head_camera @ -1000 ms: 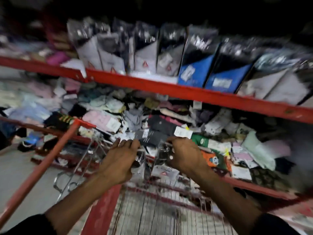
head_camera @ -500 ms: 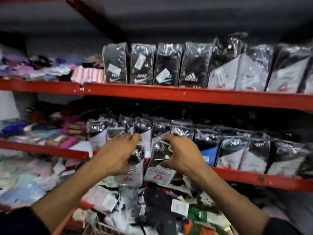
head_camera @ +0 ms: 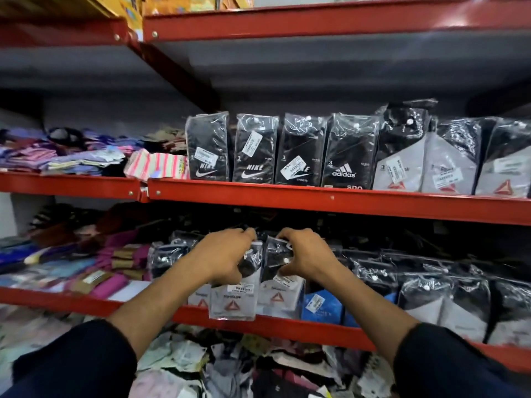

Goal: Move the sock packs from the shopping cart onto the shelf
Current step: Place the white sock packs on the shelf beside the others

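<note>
Each of the hands pinches one upright sock pack: left hand point(head_camera: 222, 255) its pack point(head_camera: 234, 300), right hand point(head_camera: 301, 257) another point(head_camera: 280, 285). The shelf point(head_camera: 287, 326) row lies directly ahead; both packs hang long axis vertical at its front lip, the right deeper in.

A: State the finish of the shelf point(head_camera: 316, 201).
B: Painted metal, red, smooth, with a light sheen; small rivet heads show on the front rail.

A: And the sock packs?
B: The pack in the left hand point(head_camera: 227, 258), the left sock pack point(head_camera: 232, 300), is wrapped in clear glossy plastic film, crinkled, over black and grey knit cloth. The right sock pack point(head_camera: 280, 275), under the right hand point(head_camera: 301, 255), has the same film. White paper price stickers sit on both.

A: Other items?
B: Folded socks point(head_camera: 156, 165) at the left are matt cloth, striped. The sleeves point(head_camera: 74, 360) are dark matt cloth.
</note>
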`<action>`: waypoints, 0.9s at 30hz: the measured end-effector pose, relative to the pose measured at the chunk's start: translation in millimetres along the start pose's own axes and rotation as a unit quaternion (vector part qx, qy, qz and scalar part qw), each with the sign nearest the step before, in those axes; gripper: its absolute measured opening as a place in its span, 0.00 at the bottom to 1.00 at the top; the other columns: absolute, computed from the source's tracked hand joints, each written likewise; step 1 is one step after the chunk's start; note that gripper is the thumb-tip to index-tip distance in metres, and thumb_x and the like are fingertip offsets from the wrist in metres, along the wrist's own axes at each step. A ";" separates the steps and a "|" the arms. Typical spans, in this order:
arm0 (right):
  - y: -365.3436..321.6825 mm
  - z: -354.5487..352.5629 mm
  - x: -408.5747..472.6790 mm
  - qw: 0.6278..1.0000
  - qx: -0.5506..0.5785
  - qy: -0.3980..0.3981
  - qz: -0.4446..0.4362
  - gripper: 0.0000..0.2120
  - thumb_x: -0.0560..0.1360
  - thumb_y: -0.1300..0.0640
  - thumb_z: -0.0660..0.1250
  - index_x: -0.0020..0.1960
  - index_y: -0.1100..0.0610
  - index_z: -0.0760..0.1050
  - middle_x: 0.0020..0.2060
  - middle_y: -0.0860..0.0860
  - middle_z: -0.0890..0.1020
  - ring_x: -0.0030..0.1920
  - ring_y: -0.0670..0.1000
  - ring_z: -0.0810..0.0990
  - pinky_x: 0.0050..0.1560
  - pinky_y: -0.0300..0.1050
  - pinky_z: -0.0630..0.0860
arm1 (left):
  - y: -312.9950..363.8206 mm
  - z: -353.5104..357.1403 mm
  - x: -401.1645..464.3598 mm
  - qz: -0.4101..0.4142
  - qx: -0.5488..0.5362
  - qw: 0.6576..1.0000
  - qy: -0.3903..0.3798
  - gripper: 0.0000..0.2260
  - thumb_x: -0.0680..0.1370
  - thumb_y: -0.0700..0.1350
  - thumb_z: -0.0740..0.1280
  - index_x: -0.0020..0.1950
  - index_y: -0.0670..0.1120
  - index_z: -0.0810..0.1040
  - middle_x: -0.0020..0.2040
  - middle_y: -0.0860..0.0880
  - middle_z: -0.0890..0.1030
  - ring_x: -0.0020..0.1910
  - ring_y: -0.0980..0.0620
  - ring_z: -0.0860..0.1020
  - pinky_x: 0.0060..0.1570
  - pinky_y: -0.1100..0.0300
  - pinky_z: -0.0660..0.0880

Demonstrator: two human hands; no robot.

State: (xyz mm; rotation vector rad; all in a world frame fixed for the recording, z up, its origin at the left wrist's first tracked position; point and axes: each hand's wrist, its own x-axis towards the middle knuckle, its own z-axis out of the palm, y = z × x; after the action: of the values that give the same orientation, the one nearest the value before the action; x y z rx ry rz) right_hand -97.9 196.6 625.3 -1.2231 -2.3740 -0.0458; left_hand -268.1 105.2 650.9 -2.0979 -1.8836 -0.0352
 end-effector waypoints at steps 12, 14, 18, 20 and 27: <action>14.9 35.7 30.2 0.993 -0.048 -0.103 0.026 0.30 0.62 0.51 0.83 0.59 0.58 0.77 0.50 0.57 0.84 0.50 0.59 0.83 0.44 0.47 0.78 | -6.7 14.7 38.7 0.013 -0.035 0.999 -0.018 0.30 0.69 0.39 0.75 0.69 0.44 0.66 0.55 0.45 0.80 0.52 0.43 0.81 0.40 0.52 0.74; 18.7 40.2 30.4 0.993 -0.047 -0.109 0.025 0.27 0.62 0.52 0.83 0.56 0.58 0.78 0.49 0.56 0.84 0.48 0.58 0.83 0.40 0.44 0.72 | -6.5 16.8 46.0 0.015 -0.038 0.999 -0.015 0.30 0.69 0.39 0.74 0.68 0.44 0.67 0.57 0.45 0.80 0.55 0.42 0.80 0.42 0.52 0.75; 25.2 46.4 29.7 0.993 -0.054 -0.104 0.022 0.27 0.63 0.53 0.83 0.58 0.57 0.78 0.50 0.56 0.84 0.49 0.57 0.83 0.42 0.45 0.74 | -7.8 26.1 60.2 0.018 -0.051 0.998 -0.023 0.30 0.69 0.38 0.75 0.68 0.45 0.67 0.58 0.45 0.80 0.58 0.42 0.80 0.49 0.48 0.78; 26.1 49.3 27.7 0.994 -0.063 -0.086 0.007 0.28 0.64 0.54 0.82 0.61 0.56 0.77 0.57 0.56 0.82 0.54 0.58 0.82 0.48 0.49 0.79 | -9.4 33.1 66.8 0.016 -0.053 0.998 -0.025 0.32 0.69 0.38 0.75 0.69 0.45 0.67 0.58 0.45 0.80 0.57 0.42 0.80 0.50 0.48 0.80; 23.8 63.3 11.7 0.991 -0.132 -0.022 -0.019 0.32 0.71 0.56 0.75 0.71 0.59 0.66 0.63 0.59 0.78 0.62 0.62 0.78 0.56 0.54 0.77 | -19.2 63.0 88.2 0.006 -0.091 0.995 -0.046 0.35 0.69 0.38 0.77 0.72 0.44 0.66 0.64 0.43 0.78 0.61 0.42 0.78 0.55 0.47 0.80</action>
State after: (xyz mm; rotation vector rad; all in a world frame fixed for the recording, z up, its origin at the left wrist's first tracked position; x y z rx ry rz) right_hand -109.8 234.8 569.5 -1.3082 -2.4894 -0.3596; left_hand -287.4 207.7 615.6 -2.2657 -1.9889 -0.1123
